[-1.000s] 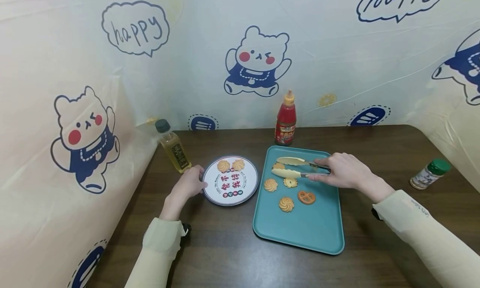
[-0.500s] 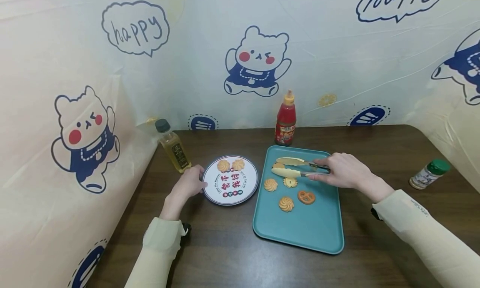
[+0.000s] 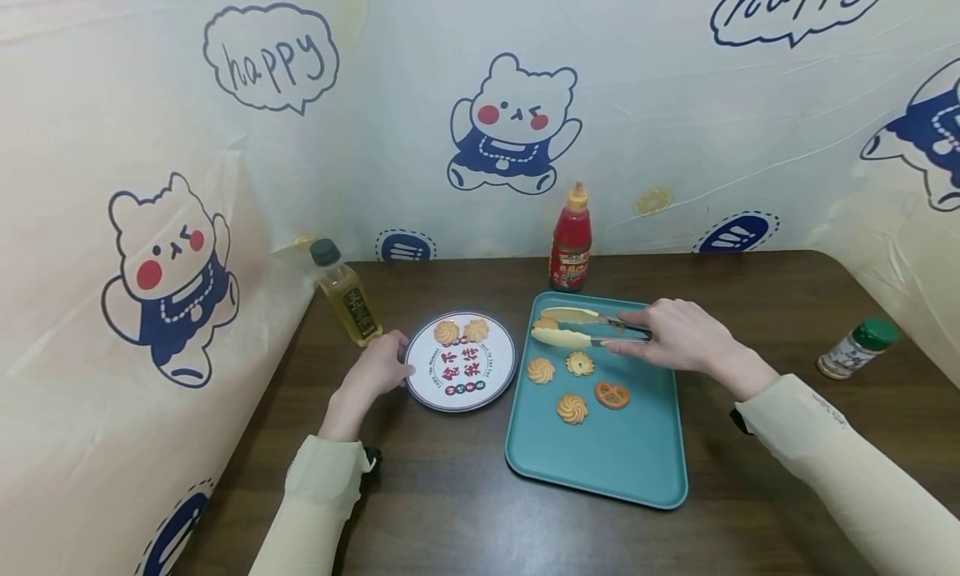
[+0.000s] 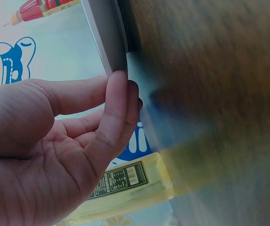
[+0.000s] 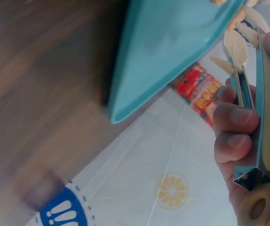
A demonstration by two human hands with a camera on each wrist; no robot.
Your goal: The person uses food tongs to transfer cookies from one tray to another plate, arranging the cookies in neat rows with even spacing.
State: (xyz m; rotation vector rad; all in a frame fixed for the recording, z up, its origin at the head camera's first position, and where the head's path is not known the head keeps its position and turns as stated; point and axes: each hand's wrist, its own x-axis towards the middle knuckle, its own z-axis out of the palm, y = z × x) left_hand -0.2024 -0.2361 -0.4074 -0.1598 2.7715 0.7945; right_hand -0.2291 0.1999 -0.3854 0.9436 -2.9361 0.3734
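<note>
In the head view, my left hand pinches the left rim of the plate, two cookies sitting on its far part. Over to the right, my right hand has the tongs in a curled grip, their ends spread with one cookie between them at the tray's far left corner; whether they touch it, I can't tell. Nearer on the tray lie three more cookies and a pretzel.

In the left wrist view, thumb and fingers meet at the plate's edge, the oil bottle just beyond.

In the right wrist view, my fingers wrap the tongs' handles, arms apart.
</note>
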